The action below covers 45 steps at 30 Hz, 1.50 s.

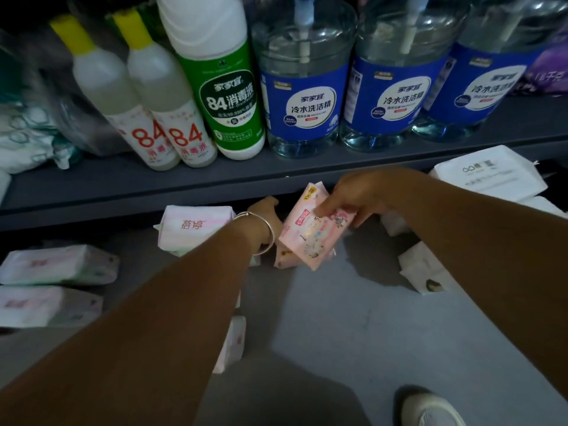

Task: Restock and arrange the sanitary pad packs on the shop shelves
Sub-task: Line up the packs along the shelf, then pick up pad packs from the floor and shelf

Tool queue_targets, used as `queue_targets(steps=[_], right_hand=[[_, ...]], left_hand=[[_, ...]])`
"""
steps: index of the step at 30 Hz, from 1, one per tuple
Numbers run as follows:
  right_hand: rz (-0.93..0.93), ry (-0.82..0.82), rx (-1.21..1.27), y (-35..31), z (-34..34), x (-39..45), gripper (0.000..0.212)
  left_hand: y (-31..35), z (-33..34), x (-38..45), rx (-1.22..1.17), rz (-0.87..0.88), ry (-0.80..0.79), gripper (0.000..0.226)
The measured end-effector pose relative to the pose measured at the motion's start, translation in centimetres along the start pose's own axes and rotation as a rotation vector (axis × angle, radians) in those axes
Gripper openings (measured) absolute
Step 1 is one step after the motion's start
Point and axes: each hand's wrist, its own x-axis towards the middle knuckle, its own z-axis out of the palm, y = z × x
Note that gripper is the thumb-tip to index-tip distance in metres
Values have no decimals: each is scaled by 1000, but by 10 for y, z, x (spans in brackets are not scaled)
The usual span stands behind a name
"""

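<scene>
We reach both arms into the lower shelf (353, 318) of a shop unit, mid-restock. Our right hand (358, 196) pinches a pink sanitary pad pack (310, 233) by its upper right edge, thumb across the printed face and fingers curled behind, so that grip is closed firmly on the pack. The pack hangs tilted just under the lip of the upper shelf (123, 186), its lower corner close above another small pack (284, 260) lying behind it. Our left hand (266, 212), a silver bangle (266, 232) at the wrist, reaches toward the back just beside the pink pack; its fingers are hidden in shadow, so we cannot tell how far that grip is open or whether it holds anything.

A pale pack with pink lettering (195, 226) sits left of that wrist, two more packs (58, 265) lie flat at far left, and white packs (488, 173) are piled at right. Disinfectant bottles (227, 96) and blue-labelled detergent jugs (307, 96) fill the upper shelf.

We judge the step in hand to be placing this pink pack into the row. The next move calls for squaring it up beside its neighbours and releasing it without toppling the loose packs nearby.
</scene>
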Motion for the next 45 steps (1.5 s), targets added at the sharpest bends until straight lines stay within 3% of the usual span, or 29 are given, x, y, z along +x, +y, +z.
queue_targets(steps=[3,6,12,21,29,37,45], right_hand=[[6,-5,105,2,12,7,50],[17,40,213,5,23,16,39],[-5,158,67,-6,29,15,33],[108,86,35,-17,24,-21,35],[-143,216,-111,-66,6,-131,35],[-458,486,-390,-142,-20,-253,36],[-683,784,-463,-204,-25,-348,41]], left_hand=[[4,-12,-2,59,-22,27,46],[10,-20,-3,139,-54,40,36],[19,-30,-8,181,-79,51,28],[35,-48,-32,111,-40,106,31],[68,-110,-98,165,184,123,33],[90,-209,-195,109,403,385,30],[99,-295,-261,-14,527,620,31]])
